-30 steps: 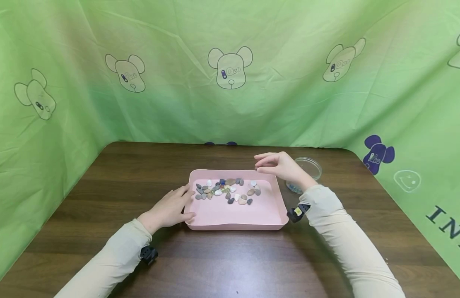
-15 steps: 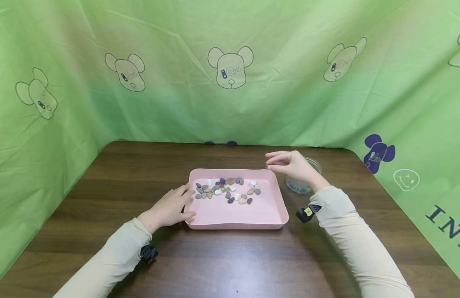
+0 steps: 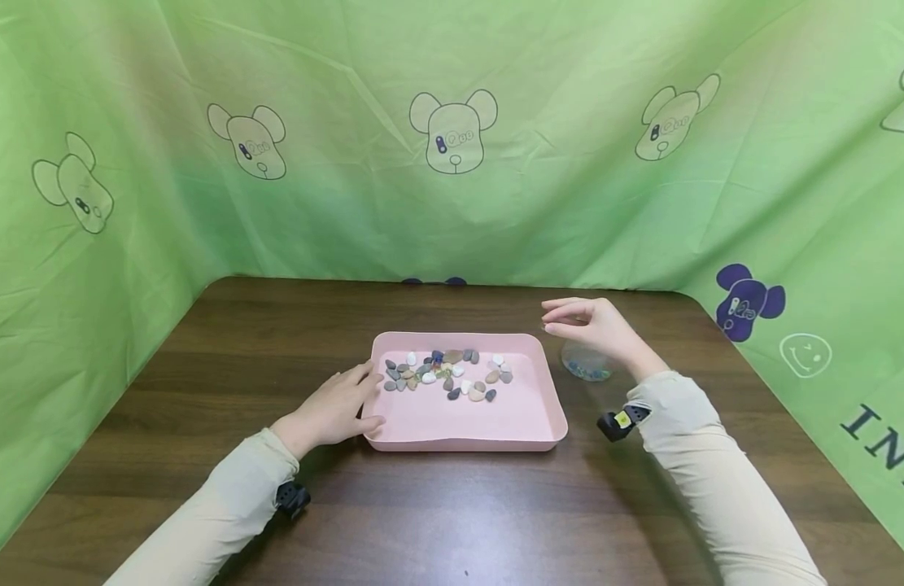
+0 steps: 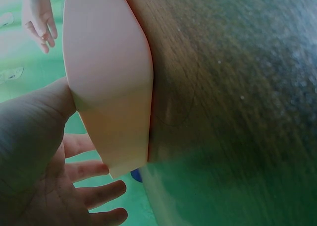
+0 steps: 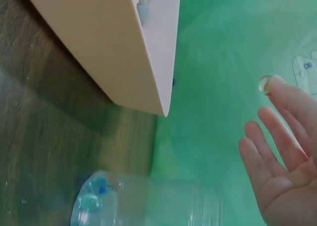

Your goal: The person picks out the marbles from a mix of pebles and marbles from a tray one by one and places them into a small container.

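My right hand [image 3: 596,327] pinches a small clear glass marble [image 5: 264,85] between thumb and fingertip, the other fingers loosely bent. It is raised in front of a clear jar [image 3: 576,358], partly covering the jar's upper part. Several coloured marbles [image 5: 90,202] lie at the jar's bottom, seen in the right wrist view. A pink tray [image 3: 466,445] stands left of the jar with several grey, white and tan pebbles [image 3: 476,395] scattered inside. Spread over the tray's left edge, my left hand [image 3: 329,413] touches its rim with relaxed fingers.
Among the pebbles sits a dark blue piece [image 3: 438,356], with a few greenish ones near it. The brown wooden table [image 3: 452,521] extends on all sides of the tray. A green patterned cloth [image 3: 452,228] hangs behind and at both sides.
My right hand has moved to the right, from above the tray's far right corner to the jar, still pinching the marble. My left hand and the tray have stayed in place.
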The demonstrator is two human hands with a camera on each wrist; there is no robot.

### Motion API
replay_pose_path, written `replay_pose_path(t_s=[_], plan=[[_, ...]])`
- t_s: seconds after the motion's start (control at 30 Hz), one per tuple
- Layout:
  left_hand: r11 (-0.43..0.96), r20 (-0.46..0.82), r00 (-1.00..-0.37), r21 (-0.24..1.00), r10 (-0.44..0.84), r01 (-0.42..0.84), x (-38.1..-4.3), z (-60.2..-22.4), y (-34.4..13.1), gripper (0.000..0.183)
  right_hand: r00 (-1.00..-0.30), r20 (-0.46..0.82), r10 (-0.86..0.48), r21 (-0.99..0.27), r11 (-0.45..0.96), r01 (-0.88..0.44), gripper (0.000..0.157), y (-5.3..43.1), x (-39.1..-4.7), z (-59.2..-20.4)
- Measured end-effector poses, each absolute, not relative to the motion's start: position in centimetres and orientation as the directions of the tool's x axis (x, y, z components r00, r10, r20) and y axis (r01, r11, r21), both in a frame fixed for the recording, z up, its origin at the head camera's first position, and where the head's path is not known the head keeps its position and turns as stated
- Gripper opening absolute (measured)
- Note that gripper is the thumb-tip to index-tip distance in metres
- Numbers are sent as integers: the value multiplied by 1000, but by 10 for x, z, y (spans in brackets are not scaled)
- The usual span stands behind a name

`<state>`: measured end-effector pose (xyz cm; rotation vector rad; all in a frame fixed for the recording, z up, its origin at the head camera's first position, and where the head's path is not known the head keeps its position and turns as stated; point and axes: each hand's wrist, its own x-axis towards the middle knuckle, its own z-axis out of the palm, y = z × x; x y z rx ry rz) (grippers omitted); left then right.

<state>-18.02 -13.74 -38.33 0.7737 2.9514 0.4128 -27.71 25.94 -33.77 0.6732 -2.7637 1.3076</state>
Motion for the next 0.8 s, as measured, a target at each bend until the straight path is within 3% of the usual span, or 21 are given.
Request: replay_pose_path(t_s=[0.8], plan=[[835,3,-870,279,494,475,-180,-379,-138,61,-926,243,-290,-748,551,-369,30,293,-265,-337]])
